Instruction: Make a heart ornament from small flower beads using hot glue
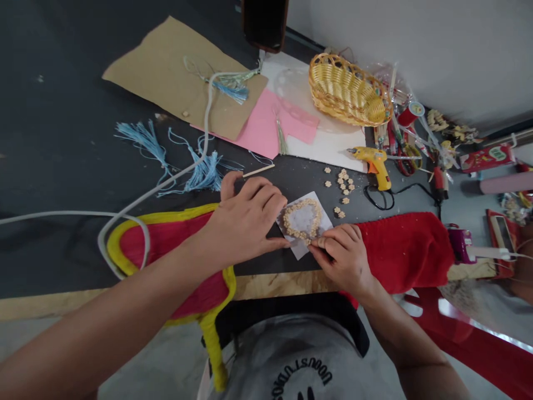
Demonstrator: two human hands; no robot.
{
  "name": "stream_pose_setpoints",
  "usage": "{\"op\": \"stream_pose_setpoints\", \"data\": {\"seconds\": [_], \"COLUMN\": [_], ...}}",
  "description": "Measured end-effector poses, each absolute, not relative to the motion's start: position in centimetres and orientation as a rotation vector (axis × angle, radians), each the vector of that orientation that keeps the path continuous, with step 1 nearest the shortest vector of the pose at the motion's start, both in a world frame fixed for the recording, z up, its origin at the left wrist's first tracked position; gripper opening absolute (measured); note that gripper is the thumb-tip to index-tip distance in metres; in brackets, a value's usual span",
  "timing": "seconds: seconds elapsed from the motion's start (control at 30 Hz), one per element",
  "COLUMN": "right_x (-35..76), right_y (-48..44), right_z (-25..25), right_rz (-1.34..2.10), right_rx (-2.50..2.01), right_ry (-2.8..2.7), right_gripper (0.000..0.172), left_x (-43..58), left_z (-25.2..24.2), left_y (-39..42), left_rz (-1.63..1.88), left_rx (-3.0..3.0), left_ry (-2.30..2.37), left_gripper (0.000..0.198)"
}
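A small grey card (306,222) lies on the black table and carries a heart-shaped ring of tiny beige flowers (291,214). My left hand (247,219) rests with its fingers curled on the card's left edge, pressing it down. My right hand (343,253) pinches at the lower tip of the heart, fingertips together on a small flower piece. Several loose beige flowers (343,183) are scattered just beyond the card.
A yellow glue gun (377,164) with a black cord stands right of the loose flowers. A wicker basket (347,91), pink paper (266,125), brown cardboard (175,75), blue tassels (202,172), a white cable (125,219) and red cloth (406,244) surround the work spot.
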State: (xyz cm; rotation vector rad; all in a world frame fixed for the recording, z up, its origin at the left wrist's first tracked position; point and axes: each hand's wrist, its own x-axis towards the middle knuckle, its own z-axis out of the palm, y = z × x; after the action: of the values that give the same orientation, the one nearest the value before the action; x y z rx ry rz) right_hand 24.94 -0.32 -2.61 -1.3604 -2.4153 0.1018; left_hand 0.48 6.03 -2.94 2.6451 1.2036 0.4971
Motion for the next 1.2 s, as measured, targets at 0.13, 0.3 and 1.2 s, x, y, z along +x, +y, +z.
{"op": "stream_pose_setpoints", "data": {"seconds": [0.13, 0.3, 1.2], "right_x": [25.01, 24.84, 24.96], "right_y": [-0.3, -0.12, 0.24], "right_z": [-2.61, -2.51, -3.5], "right_rz": [0.104, 0.067, 0.101], "right_rx": [-1.373, -1.366, -1.359], "right_ry": [-2.387, -2.393, -2.282], "right_gripper": [0.01, 0.013, 0.01], "left_x": [0.48, 0.6, 1.04], "left_z": [-3.07, -3.11, -3.19], "left_y": [6.06, 5.97, 5.92], "left_rz": [0.48, 0.484, 0.455], "left_rx": [2.647, 2.662, 2.731], "left_ry": [1.203, 1.222, 1.244], "left_gripper": [0.053, 0.066, 0.059]}}
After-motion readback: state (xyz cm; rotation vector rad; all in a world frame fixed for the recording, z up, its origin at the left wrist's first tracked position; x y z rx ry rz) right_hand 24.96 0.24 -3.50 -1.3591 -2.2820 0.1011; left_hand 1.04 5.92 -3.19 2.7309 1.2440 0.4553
